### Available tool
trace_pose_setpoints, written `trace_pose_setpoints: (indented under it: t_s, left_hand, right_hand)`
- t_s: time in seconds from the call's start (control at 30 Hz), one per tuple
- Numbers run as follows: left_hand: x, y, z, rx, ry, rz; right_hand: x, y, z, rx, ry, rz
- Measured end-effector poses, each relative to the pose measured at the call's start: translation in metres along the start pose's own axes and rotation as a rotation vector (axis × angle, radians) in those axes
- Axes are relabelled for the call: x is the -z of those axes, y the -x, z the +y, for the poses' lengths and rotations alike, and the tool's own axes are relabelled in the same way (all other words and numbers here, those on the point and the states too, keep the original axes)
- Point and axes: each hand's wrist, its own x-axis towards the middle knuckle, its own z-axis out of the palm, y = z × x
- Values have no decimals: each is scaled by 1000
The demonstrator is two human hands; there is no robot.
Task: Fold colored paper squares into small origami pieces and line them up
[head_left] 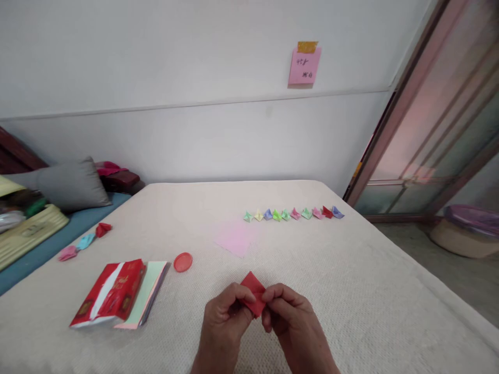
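Observation:
A small folded square of red origami paper (253, 283) is held up near the front middle of the table, one corner pointing away from me. My left hand (226, 317) pinches its left side between thumb and fingers. On the opposite side, my right hand (290, 317) grips the right corner with thumb and fingertips. The fingers cover parts of the folds and the lower edges. Just beyond the hands lies a flat sheet of pink paper (237, 239), apart from both.
A row of several folded paper boats (286, 214) runs across the back right. To the left are a round red lid (183, 262), a red packet (113, 293), coloured sheets (150, 296), and folded pieces in red (103, 229), blue (86, 241) and pink (67, 253).

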Motion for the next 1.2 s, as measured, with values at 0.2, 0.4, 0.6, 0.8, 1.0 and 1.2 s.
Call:
trace_pose_setpoints:
  t_s: [0.2, 0.4, 0.6, 0.8, 1.0, 1.2]
  left_hand:
    - [-1, -2, 3, 38, -69, 11]
    - [-4, -1, 5, -38, -221, -9]
    - [-3, 0, 10, -11, -219, -78]
    - [-6, 0, 16, 104, 88, 1]
    - [-1, -3, 9, 151, -109, 9]
    - [2, -5, 2, 156, -145, -7]
  right_hand:
    - [2, 2, -1, 43, 68, -12]
    - [0, 2, -1, 64, 93, -44]
    - [1, -2, 0, 37, 41, -29]
    - [6, -4, -1, 67, 71, -19]
    - [7, -4, 2, 164, 189, -37]
    - [6, -4, 3, 194, 238, -21]
